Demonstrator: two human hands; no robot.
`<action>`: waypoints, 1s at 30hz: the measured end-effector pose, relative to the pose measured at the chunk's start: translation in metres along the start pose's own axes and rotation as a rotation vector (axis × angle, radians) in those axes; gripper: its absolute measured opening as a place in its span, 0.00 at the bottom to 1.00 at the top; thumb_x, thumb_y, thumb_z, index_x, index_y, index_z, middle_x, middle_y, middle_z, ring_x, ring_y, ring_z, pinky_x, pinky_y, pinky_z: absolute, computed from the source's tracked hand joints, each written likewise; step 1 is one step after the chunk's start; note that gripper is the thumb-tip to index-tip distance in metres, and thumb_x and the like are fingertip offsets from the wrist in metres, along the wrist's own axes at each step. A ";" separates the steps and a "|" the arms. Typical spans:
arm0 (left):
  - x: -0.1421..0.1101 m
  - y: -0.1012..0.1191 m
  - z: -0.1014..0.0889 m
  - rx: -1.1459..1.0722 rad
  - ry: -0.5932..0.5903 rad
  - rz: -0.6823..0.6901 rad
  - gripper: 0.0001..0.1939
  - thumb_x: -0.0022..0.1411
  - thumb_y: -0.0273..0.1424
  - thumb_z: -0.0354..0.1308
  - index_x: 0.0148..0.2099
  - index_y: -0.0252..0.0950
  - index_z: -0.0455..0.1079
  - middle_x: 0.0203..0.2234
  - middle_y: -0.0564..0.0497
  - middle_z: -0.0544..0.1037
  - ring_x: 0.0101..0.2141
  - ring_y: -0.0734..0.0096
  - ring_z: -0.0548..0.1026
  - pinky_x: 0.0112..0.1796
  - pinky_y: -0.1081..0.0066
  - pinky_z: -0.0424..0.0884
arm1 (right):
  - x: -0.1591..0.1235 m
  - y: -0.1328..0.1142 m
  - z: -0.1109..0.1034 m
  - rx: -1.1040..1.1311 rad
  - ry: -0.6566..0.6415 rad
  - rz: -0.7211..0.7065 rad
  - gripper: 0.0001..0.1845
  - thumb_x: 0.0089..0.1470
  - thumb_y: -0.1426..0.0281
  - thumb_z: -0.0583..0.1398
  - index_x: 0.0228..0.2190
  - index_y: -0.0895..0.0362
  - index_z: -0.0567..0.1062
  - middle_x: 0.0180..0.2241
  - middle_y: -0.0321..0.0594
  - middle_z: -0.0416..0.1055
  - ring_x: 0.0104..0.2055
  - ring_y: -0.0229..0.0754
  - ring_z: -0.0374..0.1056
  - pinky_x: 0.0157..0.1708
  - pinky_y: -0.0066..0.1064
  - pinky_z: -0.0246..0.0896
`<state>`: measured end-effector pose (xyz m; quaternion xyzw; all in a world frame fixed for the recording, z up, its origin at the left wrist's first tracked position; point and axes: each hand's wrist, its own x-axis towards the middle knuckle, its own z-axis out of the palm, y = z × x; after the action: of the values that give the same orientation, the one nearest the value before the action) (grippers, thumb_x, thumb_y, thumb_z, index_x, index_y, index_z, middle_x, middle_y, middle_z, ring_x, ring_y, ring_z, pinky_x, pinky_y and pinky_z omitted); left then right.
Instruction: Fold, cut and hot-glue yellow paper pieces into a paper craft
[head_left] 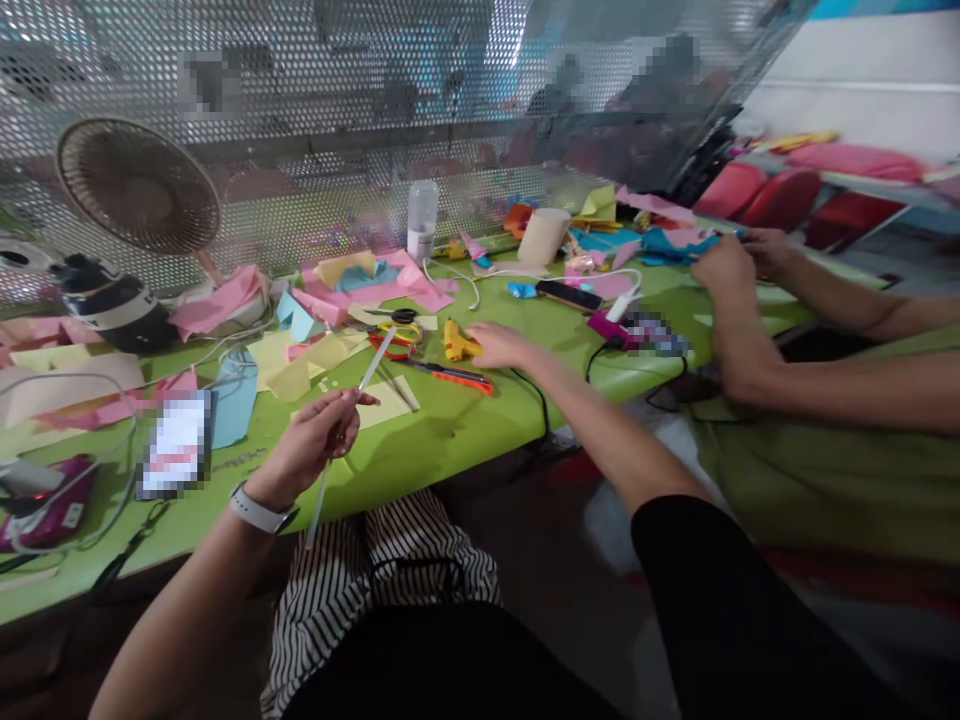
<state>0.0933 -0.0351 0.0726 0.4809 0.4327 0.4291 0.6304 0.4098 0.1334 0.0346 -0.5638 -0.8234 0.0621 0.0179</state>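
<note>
Through closed left fingers (348, 424), a clear stick (377, 359); at right fingers (481, 341), grip unclear, yellow glue gun (455, 341).

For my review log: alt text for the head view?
A person's left hand holds a thin, translucent stick while the right hand is at a yellow glue gun on a green table strewn with coloured paper. At right, a co-worker's hands hold blue paper.

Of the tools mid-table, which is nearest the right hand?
The yellow glue gun, directly at the right hand; the orange cutter and black-handled scissors lie farther away.
</note>
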 end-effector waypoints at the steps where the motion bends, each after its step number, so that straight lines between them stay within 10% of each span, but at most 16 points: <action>1: 0.002 -0.001 0.001 -0.015 -0.011 -0.011 0.19 0.63 0.45 0.62 0.41 0.32 0.74 0.18 0.58 0.64 0.15 0.83 0.58 0.16 0.80 0.51 | 0.003 0.003 0.004 -0.024 -0.024 0.002 0.21 0.45 0.74 0.65 0.45 0.62 0.77 0.52 0.56 0.73 0.54 0.54 0.70 0.52 0.34 0.62; 7: 0.012 -0.002 0.008 -0.047 -0.022 -0.045 0.20 0.61 0.47 0.63 0.38 0.33 0.70 0.17 0.58 0.67 0.14 0.83 0.61 0.15 0.81 0.52 | 0.007 0.004 0.014 0.011 0.082 0.119 0.20 0.48 0.67 0.65 0.44 0.61 0.74 0.49 0.56 0.75 0.49 0.53 0.72 0.43 0.34 0.64; 16: 0.021 -0.004 0.025 -0.038 -0.133 -0.087 0.19 0.65 0.48 0.58 0.39 0.36 0.66 0.17 0.55 0.74 0.14 0.78 0.70 0.15 0.80 0.60 | -0.009 -0.045 0.004 0.725 0.389 0.199 0.19 0.51 0.50 0.62 0.31 0.53 0.70 0.27 0.35 0.74 0.26 0.41 0.68 0.27 0.30 0.61; 30: 0.022 -0.012 0.046 -0.164 -0.167 -0.087 0.22 0.63 0.51 0.58 0.40 0.36 0.65 0.16 0.54 0.75 0.14 0.74 0.72 0.16 0.79 0.66 | -0.006 -0.101 -0.006 0.530 0.442 0.273 0.17 0.51 0.52 0.64 0.33 0.52 0.72 0.37 0.44 0.80 0.38 0.50 0.75 0.36 0.35 0.63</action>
<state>0.1441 -0.0273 0.0653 0.4426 0.3623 0.3939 0.7195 0.3195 0.0920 0.0529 -0.6440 -0.6722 0.1518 0.3323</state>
